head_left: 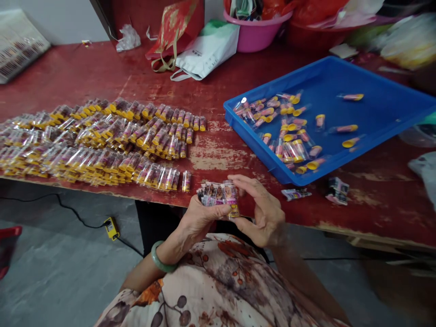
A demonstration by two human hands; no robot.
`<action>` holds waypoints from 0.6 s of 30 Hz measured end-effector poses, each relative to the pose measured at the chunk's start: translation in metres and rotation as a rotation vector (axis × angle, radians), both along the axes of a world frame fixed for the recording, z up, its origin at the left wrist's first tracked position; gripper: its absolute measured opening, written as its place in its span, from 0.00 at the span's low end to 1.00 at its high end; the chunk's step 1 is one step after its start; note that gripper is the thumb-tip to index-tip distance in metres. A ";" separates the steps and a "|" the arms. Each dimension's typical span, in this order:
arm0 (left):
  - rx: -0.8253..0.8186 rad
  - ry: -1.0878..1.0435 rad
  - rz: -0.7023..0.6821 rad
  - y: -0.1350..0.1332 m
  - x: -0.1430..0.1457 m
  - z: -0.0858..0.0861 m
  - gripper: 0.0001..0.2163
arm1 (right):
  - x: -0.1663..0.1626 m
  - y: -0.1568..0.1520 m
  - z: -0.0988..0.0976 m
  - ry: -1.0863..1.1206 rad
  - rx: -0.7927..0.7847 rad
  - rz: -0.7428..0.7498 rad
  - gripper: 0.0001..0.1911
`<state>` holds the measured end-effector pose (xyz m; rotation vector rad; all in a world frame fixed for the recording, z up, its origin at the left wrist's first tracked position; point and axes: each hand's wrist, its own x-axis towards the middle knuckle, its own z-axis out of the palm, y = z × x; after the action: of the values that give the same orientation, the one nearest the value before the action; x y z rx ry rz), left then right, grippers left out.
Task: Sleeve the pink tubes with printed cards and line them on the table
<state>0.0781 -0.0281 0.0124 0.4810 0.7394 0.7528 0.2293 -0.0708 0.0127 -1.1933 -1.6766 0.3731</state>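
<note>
My left hand (200,215), with a green bangle at its wrist, is closed around a row of small printed packets (211,193). At the row's right end, above my left thumb, stands a small clear tube (230,197) with a printed label and a yellow end. My right hand (260,211) curves around that tube from the right, a finger by its top and the thumb at its bottom. Both hands are just off the front edge of the red table (218,150). Left of them lie rows of filled, yellow-ended tubes (102,145), with a single tube (186,181) standing nearest.
A blue tray (340,81) on the right holds several loose yellow-ended tubes (293,145). Two small packets (295,194) lie before it. Bags (207,50) and a pink basin (259,36) stand at the back. A yellow power socket (111,228) and cord are on the floor.
</note>
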 end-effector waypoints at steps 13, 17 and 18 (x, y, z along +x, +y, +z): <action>0.218 0.060 0.080 0.014 0.001 -0.016 0.18 | -0.003 0.035 0.001 0.511 -0.525 -0.109 0.18; 0.170 0.055 0.192 0.021 0.001 -0.019 0.15 | -0.014 0.053 0.005 0.597 -0.546 -0.115 0.18; 0.141 0.044 0.223 0.024 0.001 -0.017 0.15 | -0.016 0.058 0.007 0.625 -0.545 -0.107 0.18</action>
<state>0.0788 -0.0037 -0.0051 0.5498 0.7919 1.0106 0.2133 -0.0126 0.0193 -1.3593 -0.9848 1.0634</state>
